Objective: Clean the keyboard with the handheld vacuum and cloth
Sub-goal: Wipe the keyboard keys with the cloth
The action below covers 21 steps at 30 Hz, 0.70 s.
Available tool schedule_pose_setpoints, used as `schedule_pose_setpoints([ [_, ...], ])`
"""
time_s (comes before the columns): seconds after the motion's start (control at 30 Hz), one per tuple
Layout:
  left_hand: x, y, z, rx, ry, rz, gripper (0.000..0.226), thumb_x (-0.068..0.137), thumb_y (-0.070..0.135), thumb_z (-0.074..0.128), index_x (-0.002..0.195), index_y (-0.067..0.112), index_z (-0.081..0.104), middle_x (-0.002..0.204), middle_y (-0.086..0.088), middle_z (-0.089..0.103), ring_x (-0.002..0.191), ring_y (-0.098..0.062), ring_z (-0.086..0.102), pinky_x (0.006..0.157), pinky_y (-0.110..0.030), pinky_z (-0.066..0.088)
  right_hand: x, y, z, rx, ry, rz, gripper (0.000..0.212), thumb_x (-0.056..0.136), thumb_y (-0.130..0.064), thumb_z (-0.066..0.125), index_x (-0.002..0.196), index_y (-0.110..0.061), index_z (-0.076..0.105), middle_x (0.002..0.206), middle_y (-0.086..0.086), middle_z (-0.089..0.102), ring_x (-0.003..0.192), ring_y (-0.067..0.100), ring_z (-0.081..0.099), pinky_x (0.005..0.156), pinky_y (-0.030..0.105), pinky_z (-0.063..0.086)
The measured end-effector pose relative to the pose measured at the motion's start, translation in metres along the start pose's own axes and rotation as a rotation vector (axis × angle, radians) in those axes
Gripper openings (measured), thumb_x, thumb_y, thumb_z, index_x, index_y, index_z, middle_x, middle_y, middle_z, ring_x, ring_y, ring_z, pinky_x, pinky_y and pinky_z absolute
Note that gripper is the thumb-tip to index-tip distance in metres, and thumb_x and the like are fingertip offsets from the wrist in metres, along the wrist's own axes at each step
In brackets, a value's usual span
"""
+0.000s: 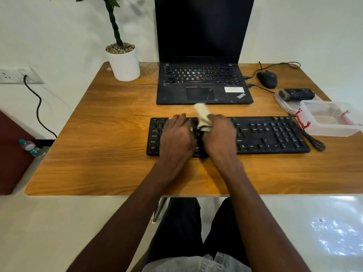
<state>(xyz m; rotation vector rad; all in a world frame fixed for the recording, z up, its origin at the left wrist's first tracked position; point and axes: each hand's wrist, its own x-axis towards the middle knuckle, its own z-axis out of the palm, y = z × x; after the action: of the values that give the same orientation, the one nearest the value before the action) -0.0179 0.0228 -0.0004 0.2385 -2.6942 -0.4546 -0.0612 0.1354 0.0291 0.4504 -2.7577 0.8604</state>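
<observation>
The keyboard [227, 135] lies near the table's [98, 154] front edge. The left hand [176, 134] rests flat on its keys, steadying it; the right hand [220, 134] clenches the cloth [202, 116]. This looks like the wiping step, with the right-side keys next. The vacuum [296, 94] sits near the right edge.

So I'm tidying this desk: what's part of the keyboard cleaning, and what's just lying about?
In use: keyboard, cloth, handheld vacuum, left hand, right hand.
Lying about: laptop, mouse, potted plant, clear box.
</observation>
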Motion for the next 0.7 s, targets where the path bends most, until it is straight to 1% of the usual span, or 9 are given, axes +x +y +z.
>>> schedule_pose_setpoints([
  [0.07, -0.004, 0.002, 0.006, 0.002, -0.02, 0.043, 0.037, 0.093, 0.021, 0.047, 0.12, 0.001, 0.062, 0.127, -0.019, 0.061, 0.126, -0.034, 0.05, 0.11, -0.048, 0.035, -0.004, -0.005, 0.004, 0.043, -0.075, -0.172, 0.041, 0.085, 0.003, 0.056, 0.124, -0.007, 0.062, 0.121, 0.01, 0.063, 0.107, 0.025, 0.056, 0.094, 0.036, 0.048],
  [0.1, -0.006, 0.002, 0.007, 0.009, -0.019, 0.04, 0.037, 0.095, 0.022, 0.045, 0.122, 0.002, 0.06, 0.128, -0.018, 0.061, 0.127, -0.033, 0.05, 0.111, -0.047, 0.034, 0.0, 0.002, 0.001, 0.075, -0.09, -0.153, 0.041, 0.084, 0.004, 0.055, 0.122, -0.008, 0.064, 0.119, 0.01, 0.065, 0.103, 0.024, 0.058, 0.09, 0.038, 0.051],
  [0.17, -0.007, 0.001, 0.008, 0.026, -0.018, 0.009, 0.042, 0.101, 0.025, 0.036, 0.132, 0.003, 0.054, 0.14, -0.016, 0.053, 0.136, -0.029, 0.042, 0.117, -0.044, 0.027, 0.014, 0.027, -0.007, 0.087, -0.001, -0.02, 0.037, 0.085, 0.003, 0.054, 0.118, -0.008, 0.067, 0.114, 0.011, 0.067, 0.096, 0.022, 0.061, 0.081, 0.036, 0.054],
  [0.23, -0.006, 0.003, 0.009, 0.034, -0.03, -0.02, 0.044, 0.104, 0.027, 0.031, 0.139, 0.005, 0.046, 0.148, -0.014, 0.043, 0.142, -0.027, 0.032, 0.12, -0.04, 0.019, 0.025, 0.051, -0.019, -0.015, 0.164, 0.146, 0.034, 0.087, 0.001, 0.051, 0.116, -0.006, 0.067, 0.112, 0.014, 0.067, 0.1, 0.025, 0.057, 0.077, 0.028, 0.045],
  [0.33, -0.004, 0.013, 0.01, 0.035, -0.054, -0.035, 0.045, 0.101, 0.02, 0.037, 0.143, 0.005, 0.041, 0.153, -0.014, 0.037, 0.145, -0.026, 0.025, 0.121, -0.039, 0.012, 0.029, 0.055, -0.019, -0.084, 0.26, 0.281, 0.031, 0.09, -0.001, 0.051, 0.117, -0.002, 0.066, 0.113, 0.016, 0.064, 0.106, 0.03, 0.053, 0.079, 0.029, 0.038],
  [0.43, -0.002, 0.022, 0.012, 0.011, -0.062, 0.004, 0.047, 0.094, 0.019, 0.042, 0.139, 0.005, 0.047, 0.147, -0.015, 0.045, 0.142, -0.027, 0.032, 0.12, -0.039, 0.016, 0.02, 0.029, -0.002, -0.009, 0.035, -0.06, 0.032, 0.086, 0.0, 0.056, 0.115, -0.006, 0.067, 0.113, 0.011, 0.065, 0.107, 0.028, 0.055, 0.088, 0.033, 0.047],
  [0.5, -0.004, 0.025, 0.013, 0.004, -0.045, 0.016, 0.048, 0.095, 0.025, 0.032, 0.131, 0.004, 0.054, 0.139, -0.015, 0.054, 0.137, -0.027, 0.041, 0.118, -0.039, 0.024, 0.018, 0.029, 0.003, -0.029, -0.107, -0.259, 0.037, 0.084, 0.003, 0.055, 0.117, -0.007, 0.068, 0.121, 0.008, 0.064, 0.113, 0.025, 0.049, 0.094, 0.032, 0.042],
  [0.57, -0.006, 0.025, 0.014, -0.001, -0.023, 0.0, 0.047, 0.098, 0.026, 0.031, 0.132, 0.005, 0.054, 0.14, -0.015, 0.053, 0.136, -0.027, 0.042, 0.117, -0.038, 0.024, 0.027, 0.044, -0.006, 0.01, -0.072, -0.164, 0.036, 0.085, 0.002, 0.053, 0.117, -0.008, 0.068, 0.123, 0.007, 0.063, 0.114, 0.022, 0.049, 0.096, 0.033, 0.044],
  [0.7, -0.003, 0.03, 0.013, -0.01, -0.034, -0.055, 0.043, 0.098, 0.021, 0.043, 0.137, 0.004, 0.049, 0.146, -0.014, 0.046, 0.14, -0.026, 0.036, 0.119, -0.038, 0.02, 0.041, 0.074, -0.025, -0.09, 0.204, 0.179, 0.028, 0.09, -0.001, 0.049, 0.111, 0.0, 0.068, 0.106, 0.015, 0.065, 0.102, 0.029, 0.053, 0.08, 0.036, 0.045],
])
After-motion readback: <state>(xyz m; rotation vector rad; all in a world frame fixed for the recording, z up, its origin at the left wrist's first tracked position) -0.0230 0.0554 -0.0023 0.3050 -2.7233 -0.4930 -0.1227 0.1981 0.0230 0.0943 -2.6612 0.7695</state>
